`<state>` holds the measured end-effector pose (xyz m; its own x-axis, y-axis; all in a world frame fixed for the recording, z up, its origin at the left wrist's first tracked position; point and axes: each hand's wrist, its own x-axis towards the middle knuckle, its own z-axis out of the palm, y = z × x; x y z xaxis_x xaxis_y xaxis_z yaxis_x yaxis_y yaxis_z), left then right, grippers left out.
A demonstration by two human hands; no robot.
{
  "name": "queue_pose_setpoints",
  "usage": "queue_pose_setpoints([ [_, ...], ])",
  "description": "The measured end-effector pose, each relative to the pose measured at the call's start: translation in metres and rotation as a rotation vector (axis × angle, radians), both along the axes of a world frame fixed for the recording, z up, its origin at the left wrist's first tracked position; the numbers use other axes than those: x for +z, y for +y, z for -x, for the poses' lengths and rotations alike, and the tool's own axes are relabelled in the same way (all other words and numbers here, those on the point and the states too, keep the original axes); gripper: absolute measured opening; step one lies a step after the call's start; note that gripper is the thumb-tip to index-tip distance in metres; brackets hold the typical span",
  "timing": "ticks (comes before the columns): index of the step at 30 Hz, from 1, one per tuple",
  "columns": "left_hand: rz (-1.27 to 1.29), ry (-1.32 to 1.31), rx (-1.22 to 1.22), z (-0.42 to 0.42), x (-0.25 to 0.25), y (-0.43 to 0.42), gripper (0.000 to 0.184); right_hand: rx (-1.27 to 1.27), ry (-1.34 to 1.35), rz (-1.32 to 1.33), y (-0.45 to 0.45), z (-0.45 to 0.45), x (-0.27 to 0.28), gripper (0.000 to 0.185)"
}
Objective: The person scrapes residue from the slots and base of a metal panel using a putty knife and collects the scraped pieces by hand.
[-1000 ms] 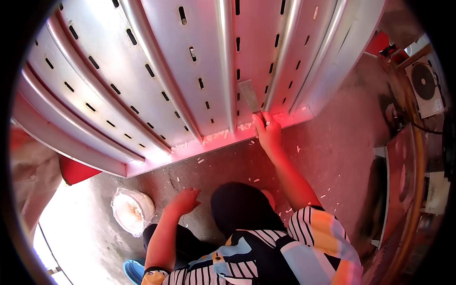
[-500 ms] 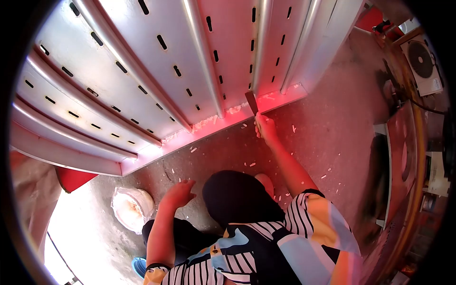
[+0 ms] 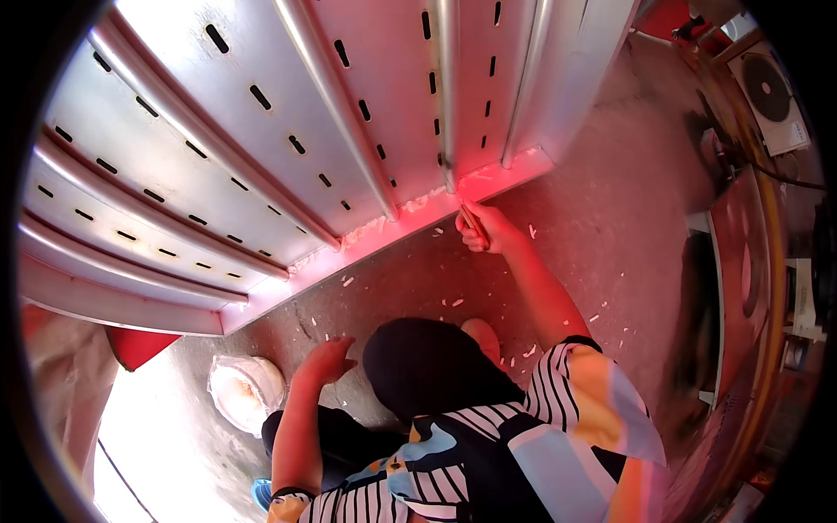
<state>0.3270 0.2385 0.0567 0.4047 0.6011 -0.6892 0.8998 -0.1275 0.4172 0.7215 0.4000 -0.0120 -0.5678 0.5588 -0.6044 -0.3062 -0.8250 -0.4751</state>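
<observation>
The scraper [image 3: 475, 225] is in the right hand [image 3: 490, 228], whose fingers are bent closely around the handle; its blade is hard to see, so I cannot tell if it touches the ledge [image 3: 349, 252] just above this hand. Pale flakes lie along the ledge, to the left of the hand, and the slotted panel [image 3: 388, 61] rises behind. Lower and to the left, the left hand [image 3: 329, 359] hangs half open, fingers loosely curved. Beside it, farther left, stands a lined bucket [image 3: 277, 383].
</observation>
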Motion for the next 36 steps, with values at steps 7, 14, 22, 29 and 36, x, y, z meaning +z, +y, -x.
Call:
queue_pose_setpoints([
  [7,0.037,0.013,-0.012,0.004,-0.021,-0.001,0.05,-0.143,-0.218,-0.369,-0.02,-0.006,0.039,0.04],
  [14,0.087,0.004,0.033,0.009,-0.034,0.001,0.052,-0.672,-0.169,-0.79,0.037,0.003,0.113,0.026],
  [22,0.096,0.028,0.026,0.008,-0.039,0.002,0.053,-0.873,-0.63,-0.865,0.078,-0.005,0.156,0.023],
  [29,0.095,0.024,0.008,0.007,-0.041,0.005,0.054,-0.75,-1.496,-1.225,0.067,-0.022,0.188,0.019],
  [36,0.056,0.0,0.026,0.003,-0.037,0.008,0.054,-0.504,-1.689,-1.293,0.061,-0.039,0.225,0.014],
])
